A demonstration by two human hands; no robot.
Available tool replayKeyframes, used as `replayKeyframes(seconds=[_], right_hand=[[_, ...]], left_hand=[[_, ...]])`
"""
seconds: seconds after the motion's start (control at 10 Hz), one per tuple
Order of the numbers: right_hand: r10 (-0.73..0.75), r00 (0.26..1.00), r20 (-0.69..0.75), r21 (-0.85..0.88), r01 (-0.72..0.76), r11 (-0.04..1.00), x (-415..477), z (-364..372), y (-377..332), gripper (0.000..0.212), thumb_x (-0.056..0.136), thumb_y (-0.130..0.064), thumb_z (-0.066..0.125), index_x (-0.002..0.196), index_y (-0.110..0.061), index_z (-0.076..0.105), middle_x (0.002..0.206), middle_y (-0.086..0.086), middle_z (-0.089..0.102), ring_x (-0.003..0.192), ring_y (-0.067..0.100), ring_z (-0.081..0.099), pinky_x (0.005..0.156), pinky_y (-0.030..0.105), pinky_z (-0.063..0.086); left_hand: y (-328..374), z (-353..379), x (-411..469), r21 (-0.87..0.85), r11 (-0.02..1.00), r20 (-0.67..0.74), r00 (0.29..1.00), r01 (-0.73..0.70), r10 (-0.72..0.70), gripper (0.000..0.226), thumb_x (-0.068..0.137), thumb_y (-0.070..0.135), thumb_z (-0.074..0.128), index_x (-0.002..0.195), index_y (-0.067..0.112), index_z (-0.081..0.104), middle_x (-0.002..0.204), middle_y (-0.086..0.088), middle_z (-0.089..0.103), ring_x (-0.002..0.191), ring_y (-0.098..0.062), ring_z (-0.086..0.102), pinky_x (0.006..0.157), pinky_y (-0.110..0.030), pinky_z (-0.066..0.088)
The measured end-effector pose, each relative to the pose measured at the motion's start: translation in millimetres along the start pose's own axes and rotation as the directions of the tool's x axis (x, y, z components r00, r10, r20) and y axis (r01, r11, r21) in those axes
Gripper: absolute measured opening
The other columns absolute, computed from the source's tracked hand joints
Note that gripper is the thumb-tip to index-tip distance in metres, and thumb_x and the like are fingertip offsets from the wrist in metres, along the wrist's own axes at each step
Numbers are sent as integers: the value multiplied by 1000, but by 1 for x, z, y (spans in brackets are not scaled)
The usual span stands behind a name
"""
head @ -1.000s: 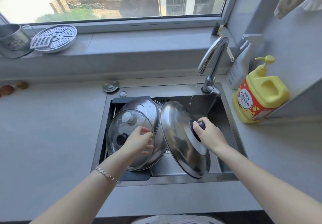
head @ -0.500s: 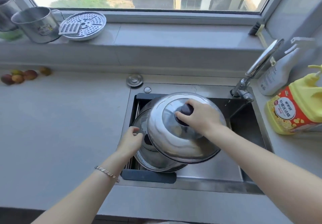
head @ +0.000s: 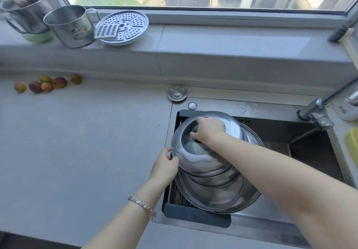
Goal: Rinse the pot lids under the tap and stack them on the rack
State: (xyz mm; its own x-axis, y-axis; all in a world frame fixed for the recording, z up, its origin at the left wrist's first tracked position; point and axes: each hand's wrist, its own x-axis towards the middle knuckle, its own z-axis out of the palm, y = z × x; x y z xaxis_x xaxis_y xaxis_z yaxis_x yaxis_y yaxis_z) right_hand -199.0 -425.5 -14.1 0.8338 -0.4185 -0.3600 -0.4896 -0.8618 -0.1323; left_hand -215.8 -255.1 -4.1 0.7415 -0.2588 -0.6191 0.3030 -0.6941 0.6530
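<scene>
While the right hand (head: 210,131) is clamped over the knob (head: 196,141) on the crown of the top steel lid (head: 201,159), the left hand (head: 164,166) pinches that lid's rim with curled thumb and fingers at the sink's left edge. This lid sits dome-up and tilted on a larger steel lid (head: 222,196), and both lean on the black rack (head: 195,216) in the left part of the sink (head: 317,152). At the sink's back right corner stands the tap (head: 317,113). A round plug (head: 177,93) lies on the counter (head: 87,142) just behind the sink's back left corner.
</scene>
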Motion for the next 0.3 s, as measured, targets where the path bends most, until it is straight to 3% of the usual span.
replayKeyframes(seconds=[0.2,0.3], right_hand=[[-76,996,34,-110,80,991,-2,6,-5,48,83,-50,54,112,-13,48,98,5,64,89,26,61,59,29,35],[-77,995,67,-1,78,997,-4,4,-3,55,80,-56,56,111,-11,48,99,5,63,90,26,61,61,31,39]], left_hand=[[-5,-3,12,-3,1000,12,1000,6,-6,44,93,18,43,137,19,39,119,-2,55,99,-16,48,85,-25,33],[-1,-4,10,2,1000,1,1000,16,-16,43,93,17,43,135,17,41,111,-1,53,98,-17,48,83,-25,33]])
